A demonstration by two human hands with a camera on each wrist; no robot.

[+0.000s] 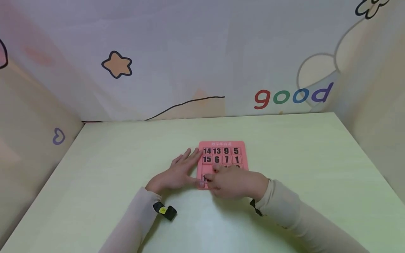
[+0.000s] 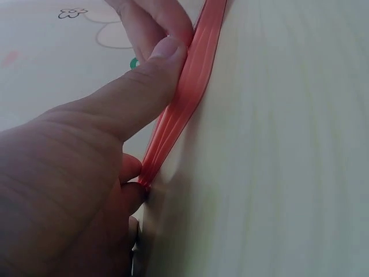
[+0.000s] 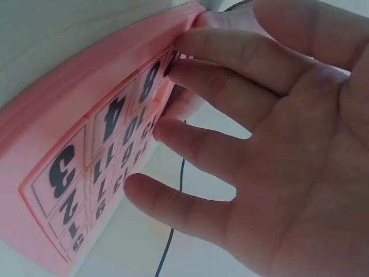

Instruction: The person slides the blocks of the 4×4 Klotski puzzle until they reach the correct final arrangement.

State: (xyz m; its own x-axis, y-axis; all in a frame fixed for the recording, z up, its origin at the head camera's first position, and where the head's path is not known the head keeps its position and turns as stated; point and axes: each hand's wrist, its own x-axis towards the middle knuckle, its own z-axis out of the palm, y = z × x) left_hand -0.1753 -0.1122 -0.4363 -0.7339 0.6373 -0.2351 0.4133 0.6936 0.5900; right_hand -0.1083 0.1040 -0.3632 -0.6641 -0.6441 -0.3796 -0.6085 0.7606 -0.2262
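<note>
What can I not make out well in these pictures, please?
- Head: most of the lower tiles, hidden by the right hand.
- Left wrist: the numbers on the board; only its edge and side face this camera.
- Right wrist: the number on the corner tile, covered by fingertips.
- Head: the whole pink shape, cut off by the left edge.

Orange star point(image 1: 117, 64), purple heart point(image 1: 58, 136), "good" lettering point(image 1: 294, 96)
</note>
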